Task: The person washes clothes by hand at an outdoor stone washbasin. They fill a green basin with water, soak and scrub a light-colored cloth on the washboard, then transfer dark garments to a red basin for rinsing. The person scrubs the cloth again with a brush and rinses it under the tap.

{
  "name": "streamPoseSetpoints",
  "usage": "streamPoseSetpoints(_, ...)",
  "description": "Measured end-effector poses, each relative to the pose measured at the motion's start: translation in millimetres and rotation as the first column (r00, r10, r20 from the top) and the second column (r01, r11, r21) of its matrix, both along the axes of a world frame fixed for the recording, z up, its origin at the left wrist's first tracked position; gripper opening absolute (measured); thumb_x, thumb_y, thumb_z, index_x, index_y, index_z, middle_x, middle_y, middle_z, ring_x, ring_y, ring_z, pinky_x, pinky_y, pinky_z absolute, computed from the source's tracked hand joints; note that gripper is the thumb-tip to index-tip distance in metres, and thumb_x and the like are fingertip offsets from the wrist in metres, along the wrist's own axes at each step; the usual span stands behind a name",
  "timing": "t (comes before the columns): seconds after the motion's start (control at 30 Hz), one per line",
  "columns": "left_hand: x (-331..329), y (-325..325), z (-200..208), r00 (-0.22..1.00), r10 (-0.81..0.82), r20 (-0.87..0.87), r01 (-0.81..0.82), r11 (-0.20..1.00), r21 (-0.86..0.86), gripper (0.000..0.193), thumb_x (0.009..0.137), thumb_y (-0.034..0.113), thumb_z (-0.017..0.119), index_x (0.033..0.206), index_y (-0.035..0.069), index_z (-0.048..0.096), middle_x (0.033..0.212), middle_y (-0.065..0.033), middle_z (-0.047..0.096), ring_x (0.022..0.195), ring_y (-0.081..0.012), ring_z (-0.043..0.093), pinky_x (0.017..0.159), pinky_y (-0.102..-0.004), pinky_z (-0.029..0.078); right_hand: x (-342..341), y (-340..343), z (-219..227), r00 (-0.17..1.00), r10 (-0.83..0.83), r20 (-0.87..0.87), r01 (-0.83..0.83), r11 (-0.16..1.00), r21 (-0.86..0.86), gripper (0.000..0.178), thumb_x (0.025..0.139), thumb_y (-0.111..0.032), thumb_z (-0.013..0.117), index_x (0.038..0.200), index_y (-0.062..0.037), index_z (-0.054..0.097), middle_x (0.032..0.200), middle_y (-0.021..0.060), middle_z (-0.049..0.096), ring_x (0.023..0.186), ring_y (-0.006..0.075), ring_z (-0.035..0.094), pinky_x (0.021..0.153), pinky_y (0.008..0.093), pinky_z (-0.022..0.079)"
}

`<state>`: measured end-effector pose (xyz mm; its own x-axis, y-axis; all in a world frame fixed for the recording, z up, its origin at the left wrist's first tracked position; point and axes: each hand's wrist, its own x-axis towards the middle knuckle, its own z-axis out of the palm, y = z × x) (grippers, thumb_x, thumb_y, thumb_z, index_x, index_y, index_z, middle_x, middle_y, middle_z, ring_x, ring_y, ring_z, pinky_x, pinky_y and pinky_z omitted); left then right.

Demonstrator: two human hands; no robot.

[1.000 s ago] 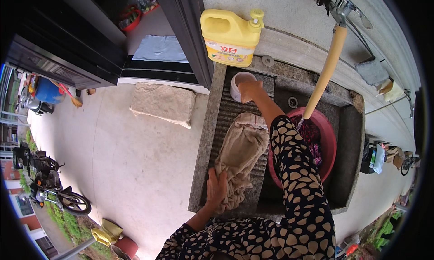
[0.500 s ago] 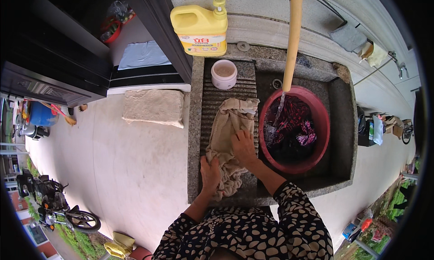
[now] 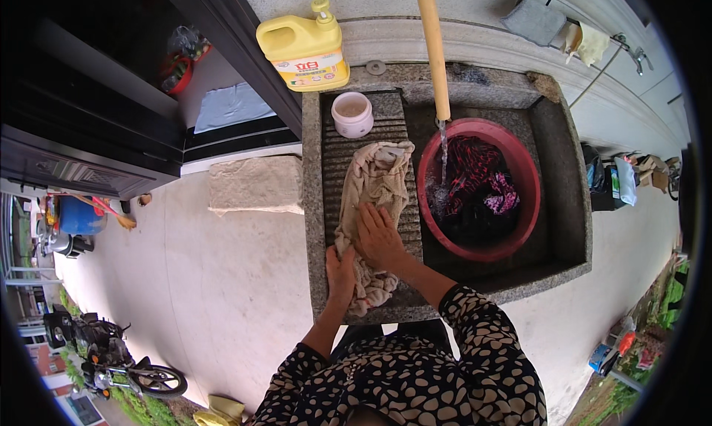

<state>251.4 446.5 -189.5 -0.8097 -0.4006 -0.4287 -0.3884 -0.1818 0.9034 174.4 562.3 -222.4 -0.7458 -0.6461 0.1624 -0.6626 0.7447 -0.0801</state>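
Observation:
A wet beige cloth (image 3: 377, 175) lies bunched lengthwise on the ribbed washboard (image 3: 337, 175) of the stone sink; its near end is crumpled into folds. My right hand (image 3: 380, 237) rests flat on the middle of it, fingers stretched out and pointing away from me. At the cloth's left edge, nearer to me, my left hand (image 3: 340, 276) is closed round the fabric; part of its grip is hidden. To the right, a red basin (image 3: 535, 196) holds dark and pink-patterned clothes (image 3: 475, 166) in water. Water runs into it from a tan hose (image 3: 432, 48).
A pale pink tub (image 3: 352, 115) stands on the far end of the washboard. Behind it, a yellow jug with a pump (image 3: 302, 46) stands beside the stone sink's rim (image 3: 475, 74). A folded beige mat (image 3: 256, 184) lies on the floor at left, and a motorcycle (image 3: 111, 355) stands farther off.
My right hand has slid left over the cloth, whose upper part now looks narrower and more bunched. My left hand keeps its hold at the edge. The whole view has shifted slightly.

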Motion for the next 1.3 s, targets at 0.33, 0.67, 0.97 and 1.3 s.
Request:
streamPoseSetpoints(0.33,4.8,2.8,-7.1,0.964,-0.258,0.065,0.241,0.950,0.201,0.044,0.088,0.030,0.061,0.116,-0.001,0.047,0.102,-0.0090,0.055,0.090,-0.0158,0.050,0.080,-0.0326,0.042,-119.9,-7.3,32.5,0.795,-0.509,0.331,0.559,0.826,-0.072,0.055,0.084,-0.044,0.061,0.133,-0.0241,0.045,0.145,0.0149,0.028,0.133,0.0427,0.025,0.096,0.0692,0.025)
streamPoseSetpoints(0.67,-28.9,15.5,47.7,0.793,-0.437,0.425,0.604,0.464,-0.648,0.105,0.067,0.052,0.078,0.144,0.005,0.023,0.149,-0.0226,0.006,0.138,-0.0374,0.012,0.108,-0.0519,0.019,-29.4,28.7,40.1,0.998,0.030,0.060,-0.003,0.916,-0.401,0.019,0.062,-0.016,0.068,0.074,-0.0154,0.052,0.067,0.0038,0.045,0.069,0.0228,0.051,0.059,0.0400,0.035)
streamPoseSetpoints(0.97,-21.5,16.9,-22.9,0.663,-0.591,0.460,0.681,0.222,-0.698,0.119,0.071,0.071,0.062,0.149,0.006,0.000,0.152,-0.0239,-0.011,0.141,-0.0397,-0.011,0.106,-0.0652,-0.001,-152.5,-6.7,9.1,0.851,-0.513,-0.111,0.475,0.843,-0.254,0.022,0.075,-0.020,0.064,0.093,-0.0123,0.054,0.089,0.0096,0.056,0.083,0.0274,0.056,0.060,0.0413,0.046)
streamPoseSetpoints(1.3,-21.1,18.1,-19.9,0.609,-0.574,0.548,0.747,0.181,-0.640,0.109,0.075,0.073,0.056,0.150,0.014,0.004,0.151,-0.0259,-0.014,0.141,-0.0395,-0.015,0.103,-0.0671,-0.002,-67.3,23.5,17.0,0.999,-0.027,0.032,0.037,0.928,-0.371,0.011,0.071,-0.021,0.065,0.076,-0.0144,0.059,0.072,0.0064,0.047,0.064,0.0248,0.054,0.052,0.0383,0.042)
